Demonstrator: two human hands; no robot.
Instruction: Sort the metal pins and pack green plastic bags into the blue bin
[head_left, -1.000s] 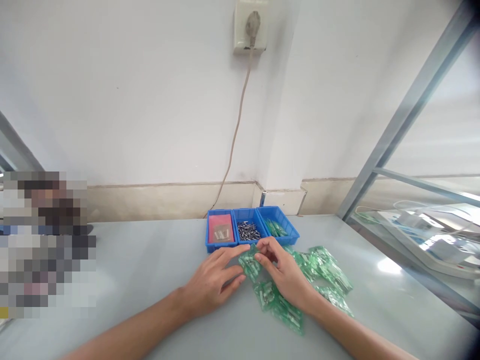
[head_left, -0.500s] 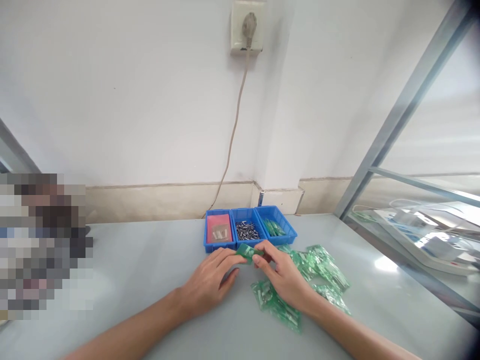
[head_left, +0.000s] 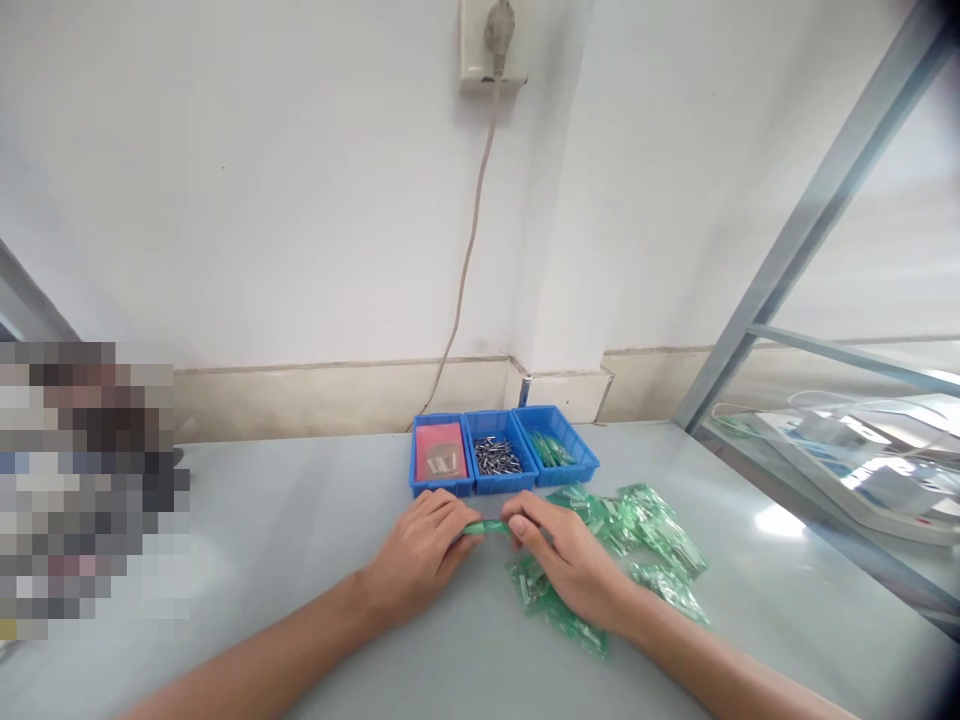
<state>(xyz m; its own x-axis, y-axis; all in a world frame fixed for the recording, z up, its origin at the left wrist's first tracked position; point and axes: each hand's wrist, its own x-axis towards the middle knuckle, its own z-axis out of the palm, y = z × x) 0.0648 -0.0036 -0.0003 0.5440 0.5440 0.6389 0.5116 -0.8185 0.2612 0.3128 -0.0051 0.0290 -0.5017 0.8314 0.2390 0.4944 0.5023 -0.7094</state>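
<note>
Between my two hands, just in front of the blue bins, a small green plastic bag (head_left: 489, 526) is stretched out sideways. My left hand (head_left: 424, 548) pinches its left end between thumb and fingers. At the bag's right end, my right hand (head_left: 562, 550) is closed with thumb against forefinger. What the bag contains cannot be made out. Beside and beneath my right hand lie several green plastic bags (head_left: 652, 530) with small pale and metal pieces showing through.
Three blue bins stand in a row: one with a red sheet and clear pieces (head_left: 441, 460), one with metal screw-like parts (head_left: 496, 457), one with green bags (head_left: 551, 450). A cord (head_left: 469, 250) hangs down the wall. A metal frame (head_left: 750, 330) rises at right; a blurred person is at left.
My left hand has closed on the left end of the green bag, which was tilted and is now level and seen nearly edge-on. The view has shifted slightly.
</note>
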